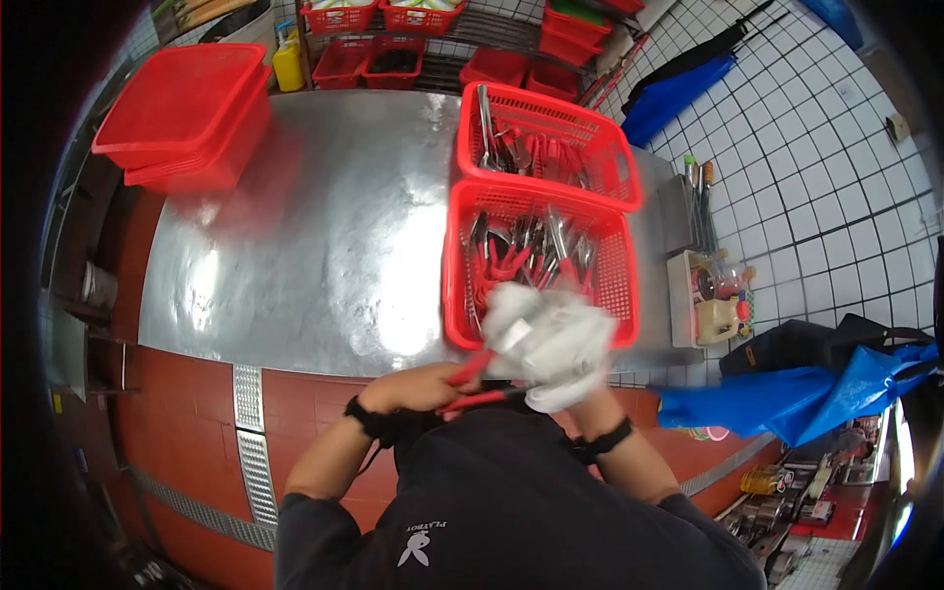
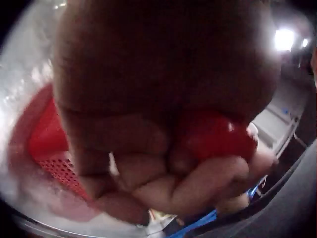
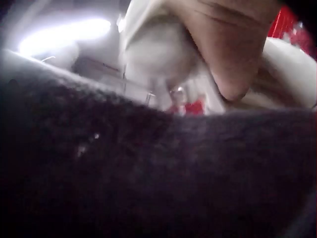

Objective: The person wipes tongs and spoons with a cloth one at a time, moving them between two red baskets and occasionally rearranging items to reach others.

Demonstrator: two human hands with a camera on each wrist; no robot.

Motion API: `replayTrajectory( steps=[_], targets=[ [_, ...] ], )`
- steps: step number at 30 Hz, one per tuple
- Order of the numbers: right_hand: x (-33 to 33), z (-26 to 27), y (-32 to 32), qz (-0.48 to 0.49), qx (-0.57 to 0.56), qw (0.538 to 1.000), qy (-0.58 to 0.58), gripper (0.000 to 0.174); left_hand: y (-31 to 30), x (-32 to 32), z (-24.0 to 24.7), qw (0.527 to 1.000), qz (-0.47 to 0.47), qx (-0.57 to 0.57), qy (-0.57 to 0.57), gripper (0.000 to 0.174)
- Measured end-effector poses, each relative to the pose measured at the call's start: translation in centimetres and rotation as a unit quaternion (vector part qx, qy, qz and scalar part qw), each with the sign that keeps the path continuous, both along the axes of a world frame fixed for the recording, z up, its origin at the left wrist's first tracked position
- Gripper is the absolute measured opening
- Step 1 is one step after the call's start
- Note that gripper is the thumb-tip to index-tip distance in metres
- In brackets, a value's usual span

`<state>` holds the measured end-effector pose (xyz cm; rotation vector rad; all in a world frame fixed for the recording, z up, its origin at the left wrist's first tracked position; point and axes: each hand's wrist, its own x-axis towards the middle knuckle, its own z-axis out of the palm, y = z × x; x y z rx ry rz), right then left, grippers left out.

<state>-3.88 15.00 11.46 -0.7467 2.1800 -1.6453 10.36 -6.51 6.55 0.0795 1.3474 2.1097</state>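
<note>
In the head view the left hand [image 1: 417, 387] grips red-handled utensils [image 1: 480, 398] close to the person's chest. Its fingers curl round a shiny red handle [image 2: 218, 136] in the left wrist view. A white cloth [image 1: 551, 339], blurred, covers most of the right hand [image 1: 590, 385]; the right wrist view shows the thumb [image 3: 230, 54] against the cloth [image 3: 158, 49]. Just beyond the cloth stands a red basket [image 1: 629, 285] holding red-handled utensils [image 1: 511, 258]. What the utensils' far ends touch is hidden by the cloth.
Behind the near basket, a second red basket [image 1: 560, 108] holds more utensils. Stacked red baskets [image 1: 187, 118] stand at the metal table's [image 1: 324, 226] far left corner. Bottles in a white tray [image 1: 682, 295] and blue plastic [image 1: 787, 398] are at the right.
</note>
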Motion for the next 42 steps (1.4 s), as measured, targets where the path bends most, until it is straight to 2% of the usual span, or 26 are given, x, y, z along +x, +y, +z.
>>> replayTrajectory(
  steps=[1, 3, 4, 5, 7, 11, 12, 13, 14, 15, 16, 18, 21, 23, 24, 27, 31, 36, 39, 40, 41, 42],
  targets=[
    [0.9, 0.4, -1.5, 0.030, -0.041, 0.998, -0.025, 0.047, 1.1, -1.2, -0.2, 1.000, -0.001, -0.003, 0.004, 0.009],
    [1.1, 0.3, -2.3, 0.056, -0.070, 0.995, -0.051, 0.046, 2.4, -2.8, -0.7, 0.992, -0.103, -0.073, 0.016, 0.009],
    [0.9, 0.5, -2.4, 0.069, -0.076, 0.993, -0.059, 0.045, 2.5, -2.6, -2.5, 0.990, -0.118, -0.066, 0.029, 0.008],
    [0.7, 0.9, -2.2, 0.081, -0.079, 0.991, -0.067, 0.045, 2.4, -1.8, 0.8, 0.999, 0.030, 0.029, -0.035, 0.007],
    [0.6, 1.4, -1.5, 0.103, -0.077, 0.989, -0.078, 0.044, 2.2, -2.2, -0.9, 0.993, -0.076, 0.086, -0.031, 0.007],
    [-0.7, 2.1, -0.5, 0.101, -0.121, 0.982, -0.104, 0.042, 3.1, -3.4, 0.8, 0.997, -0.021, 0.054, -0.049, 0.010],
    [-1.3, 2.1, -0.3, 0.088, -0.150, 0.979, -0.110, 0.041, 3.6, -3.8, 0.8, 0.997, -0.030, 0.058, -0.038, 0.019],
    [-2.0, 2.2, -0.2, 0.079, -0.172, 0.977, -0.093, 0.041, 4.0, -4.1, 1.2, 0.997, -0.035, 0.055, -0.048, 0.019],
    [-3.6, 4.0, 0.6, 0.166, 0.013, 0.976, 0.142, 0.043, 4.3, -4.5, 2.0, 0.996, -0.032, 0.063, -0.062, 0.015],
    [-3.5, 3.7, 1.7, 0.143, -0.017, 0.985, 0.100, 0.043, 4.6, -4.9, 2.6, 0.994, -0.028, 0.070, -0.075, 0.011],
    [-3.4, 3.5, 2.8, 0.115, -0.058, 0.991, 0.037, 0.043, 4.8, -5.4, 3.0, 0.994, -0.038, 0.071, -0.080, 0.022],
    [-3.8, 3.1, 4.6, 0.077, -0.113, 0.990, -0.047, 0.044, 5.7, -6.0, 3.5, 0.994, -0.040, 0.063, -0.085, 0.028],
    [-5.0, 2.5, 7.5, 0.052, -0.144, 0.983, -0.105, 0.044, 6.2, -7.4, 4.0, 0.993, -0.067, 0.045, -0.088, 0.035],
    [-6.3, 1.8, 9.4, 0.035, -0.161, 0.978, -0.131, 0.045, 6.8, -7.8, 3.8, 0.992, -0.074, 0.054, -0.092, 0.018],
    [-7.4, 1.4, 10.3, 0.026, -0.172, 0.974, -0.144, 0.045, 7.2, -8.1, 4.0, 0.993, -0.069, 0.031, -0.092, 0.016],
    [-9.3, -0.1, 12.8, 0.003, -0.204, 0.962, -0.179, 0.046, 9.6, -9.5, 4.7, 0.992, -0.057, -0.007, -0.110, 0.023],
    [-11.0, -2.9, 16.1, -0.039, -0.246, 0.941, -0.228, 0.047, 11.6, -12.8, 5.2, 0.988, -0.096, -0.047, -0.114, 0.020],
    [-15.6, -7.5, 23.4, -0.167, -0.323, 0.899, -0.245, 0.048, 11.3, -14.2, 6.2, 0.984, -0.088, -0.082, -0.130, 0.013],
    [-21.5, -10.2, 29.8, -0.226, -0.390, 0.870, -0.198, 0.048, 8.2, -13.4, 7.2, 0.971, -0.035, -0.162, -0.171, 0.021],
    [-23.4, -10.9, 31.2, -0.229, -0.403, 0.867, -0.183, 0.049, 7.1, -12.4, 6.8, 0.968, 0.026, -0.178, -0.172, 0.023],
    [-24.7, -11.6, 31.9, -0.231, -0.414, 0.863, -0.175, 0.049, 6.3, -11.6, 6.2, 0.962, 0.087, -0.194, -0.174, 0.027],
    [-24.8, -11.3, 31.1, -0.231, -0.415, 0.860, -0.185, 0.049, 5.6, -11.2, 5.6, 0.959, 0.089, -0.198, -0.183, 0.027]
  ],
)
